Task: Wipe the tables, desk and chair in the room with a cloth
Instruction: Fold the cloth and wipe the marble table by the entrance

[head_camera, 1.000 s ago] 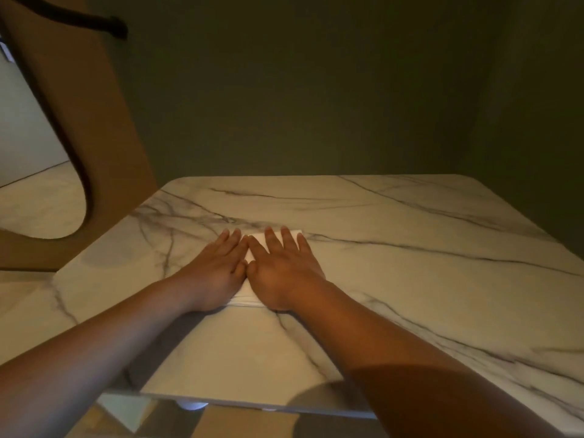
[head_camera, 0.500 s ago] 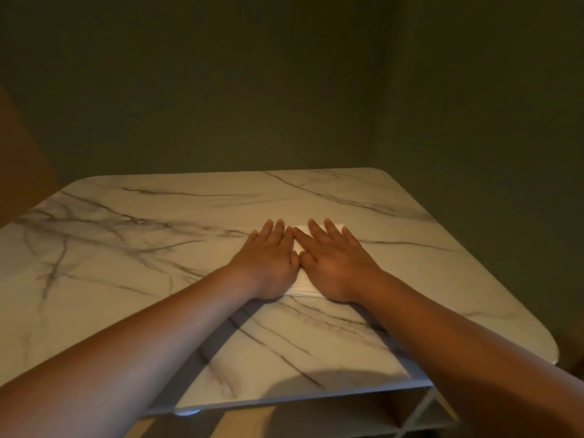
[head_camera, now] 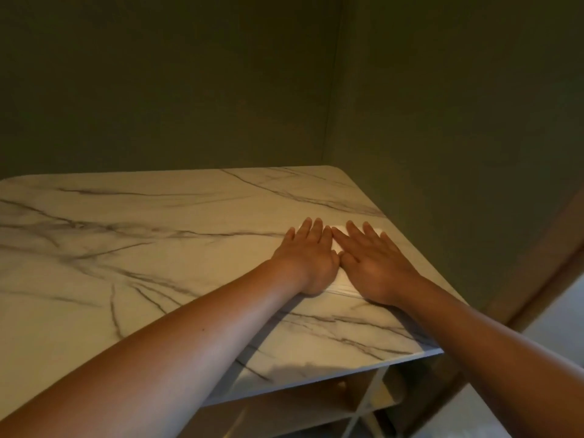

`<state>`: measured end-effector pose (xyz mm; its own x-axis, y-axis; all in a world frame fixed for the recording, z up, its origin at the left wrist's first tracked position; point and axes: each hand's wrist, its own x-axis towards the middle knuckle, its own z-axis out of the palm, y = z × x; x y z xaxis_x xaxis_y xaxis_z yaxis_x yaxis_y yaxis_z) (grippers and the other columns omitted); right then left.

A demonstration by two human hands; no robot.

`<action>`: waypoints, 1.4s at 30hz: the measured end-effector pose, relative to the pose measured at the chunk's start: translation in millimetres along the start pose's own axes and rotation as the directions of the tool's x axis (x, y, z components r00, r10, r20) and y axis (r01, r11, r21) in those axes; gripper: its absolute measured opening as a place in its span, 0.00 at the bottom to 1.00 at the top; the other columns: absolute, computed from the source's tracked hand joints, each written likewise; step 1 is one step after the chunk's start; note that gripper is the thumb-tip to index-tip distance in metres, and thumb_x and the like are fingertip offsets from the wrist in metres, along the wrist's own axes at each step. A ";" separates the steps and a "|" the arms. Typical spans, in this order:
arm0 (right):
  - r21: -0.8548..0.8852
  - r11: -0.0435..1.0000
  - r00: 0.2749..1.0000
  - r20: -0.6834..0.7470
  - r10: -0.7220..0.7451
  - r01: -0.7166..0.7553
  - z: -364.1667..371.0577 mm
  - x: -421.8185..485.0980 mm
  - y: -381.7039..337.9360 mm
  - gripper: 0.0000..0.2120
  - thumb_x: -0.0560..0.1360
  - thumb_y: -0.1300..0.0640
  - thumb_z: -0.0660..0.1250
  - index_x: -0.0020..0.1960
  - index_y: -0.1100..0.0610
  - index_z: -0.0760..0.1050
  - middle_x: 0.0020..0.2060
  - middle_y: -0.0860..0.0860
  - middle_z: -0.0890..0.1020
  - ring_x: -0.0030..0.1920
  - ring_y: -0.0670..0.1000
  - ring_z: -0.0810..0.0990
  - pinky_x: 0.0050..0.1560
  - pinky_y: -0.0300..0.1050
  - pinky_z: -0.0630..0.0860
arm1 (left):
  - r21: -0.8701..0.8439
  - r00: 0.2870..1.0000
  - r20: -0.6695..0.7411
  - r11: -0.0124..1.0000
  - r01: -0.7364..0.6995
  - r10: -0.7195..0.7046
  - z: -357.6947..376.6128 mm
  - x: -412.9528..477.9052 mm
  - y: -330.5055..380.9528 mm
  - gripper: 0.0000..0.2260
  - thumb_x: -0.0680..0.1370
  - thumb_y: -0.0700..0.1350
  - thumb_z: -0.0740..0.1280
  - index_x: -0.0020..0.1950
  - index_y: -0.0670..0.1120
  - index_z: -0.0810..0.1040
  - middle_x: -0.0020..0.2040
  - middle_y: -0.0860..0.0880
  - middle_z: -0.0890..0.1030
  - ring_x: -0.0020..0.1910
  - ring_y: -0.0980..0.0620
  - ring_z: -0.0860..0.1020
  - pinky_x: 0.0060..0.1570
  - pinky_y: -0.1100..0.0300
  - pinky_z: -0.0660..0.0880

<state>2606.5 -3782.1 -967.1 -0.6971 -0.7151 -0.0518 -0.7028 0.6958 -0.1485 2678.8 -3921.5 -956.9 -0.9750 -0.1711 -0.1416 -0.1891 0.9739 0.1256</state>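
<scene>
Marble table (head_camera: 158, 263): white cloth (head_camera: 343, 281) lies beneath left hand (head_camera: 311, 260) and right hand (head_camera: 374, 263), grips spread flat.

Cloth (head_camera: 343, 279) on bench (head_camera: 158, 263), near right edge; left grip (head_camera: 311, 257) and right grip (head_camera: 374, 263) side by side on cloth, touching; wall (head_camera: 189, 90) behind bench

Two bare forearms reach forward from lower frame edge, converging toward fingers. Palm-down left hand (head_camera: 308, 259): fingers (head_camera: 306, 228) straight, close together, pointing away from body. Palm-down right hand (head_camera: 374, 263) just beside left fingers: its own fingers (head_camera: 355, 230) straight, slightly spread, angled a little leftward. Index fingers and thumbs of both hands touch. Wrists low, behind fingers, forearms rising back toward body.
</scene>
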 end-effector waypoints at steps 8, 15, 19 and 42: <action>0.007 0.997 0.997 0.027 -0.074 0.074 -1.5 -47.9 3.9 0.25 0.87 0.44 0.42 0.82 0.39 0.40 0.82 0.41 0.40 0.81 0.46 0.35 0.80 0.48 0.35 | 0.000 0.997 0.009 0.997 0.083 -0.083 13.3 -44.6 34.4 0.28 0.86 0.53 0.42 0.82 0.45 0.37 0.81 0.44 0.34 0.80 0.45 0.33 0.79 0.44 0.38; 0.017 0.993 0.991 0.053 -0.121 0.120 4.2 -56.8 -3.9 0.26 0.83 0.38 0.38 0.81 0.35 0.40 0.80 0.36 0.39 0.79 0.42 0.31 0.80 0.48 0.34 | 0.060 0.997 0.031 0.996 0.066 -0.068 12.2 -67.2 30.1 0.29 0.85 0.53 0.43 0.81 0.41 0.37 0.81 0.42 0.34 0.80 0.43 0.33 0.78 0.43 0.37; 0.020 0.993 0.992 0.055 -0.114 0.113 3.4 -36.5 -10.0 0.30 0.79 0.37 0.35 0.81 0.35 0.40 0.80 0.36 0.40 0.80 0.44 0.32 0.79 0.48 0.34 | 0.071 0.998 0.038 0.996 0.055 -0.058 7.8 -55.3 15.3 0.29 0.85 0.52 0.43 0.81 0.41 0.37 0.81 0.42 0.35 0.80 0.44 0.33 0.78 0.42 0.37; 0.031 0.978 0.978 -0.020 -0.206 0.207 -3.5 255.4 -65.8 0.24 0.86 0.47 0.44 0.82 0.41 0.51 0.83 0.46 0.51 0.83 0.53 0.46 0.81 0.57 0.43 | 0.103 0.968 -0.058 0.963 0.248 -0.243 -38.7 138.3 -174.1 0.28 0.85 0.50 0.45 0.83 0.43 0.42 0.83 0.44 0.41 0.82 0.46 0.40 0.78 0.38 0.43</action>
<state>2474.2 -4010.4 -967.1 -0.5397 -0.8419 -0.0002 -0.8271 0.5302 -0.1864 2572.4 -4120.5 -960.4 -0.9047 -0.4113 -0.1111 -0.4123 0.9109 -0.0151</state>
